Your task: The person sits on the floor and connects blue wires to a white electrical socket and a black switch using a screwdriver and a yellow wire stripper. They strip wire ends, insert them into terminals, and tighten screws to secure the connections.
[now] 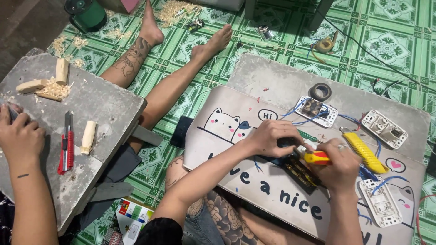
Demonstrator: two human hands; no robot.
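A: What is the left hand (271, 136) doing on the board?

B: It lies curled over a dark electrical part (297, 170), pressing it flat against the cartoon-printed lap board (236, 159), likely so it can't slide while the tool works on it. The part sits near the middle of the board, between the two hands.

A: And the right hand (339, 165)?

B: It is closed around a screwdriver with a red and yellow handle (316, 157), the handle pointing left toward the other hand. The tip is hidden under the fingers, so I cannot tell exactly where it meets the part.

A: Why all the clutter on the right?

B: It looks laid out within reach. A yellow utility knife (365, 153) lies just right of the right hand. Farther away sit a white switch module with blue wires (315, 110), a white socket plate (384, 128) and a roll of black tape (320, 92). Another white plate (380, 203) lies nearer, at the right.

A: Who is at the far left?

B: Another person's hand (19, 136) rests on a grey slab (109, 109), beside a red utility knife (67, 145) and carved wood pieces (88, 136) with shavings. That work is well apart from the board.
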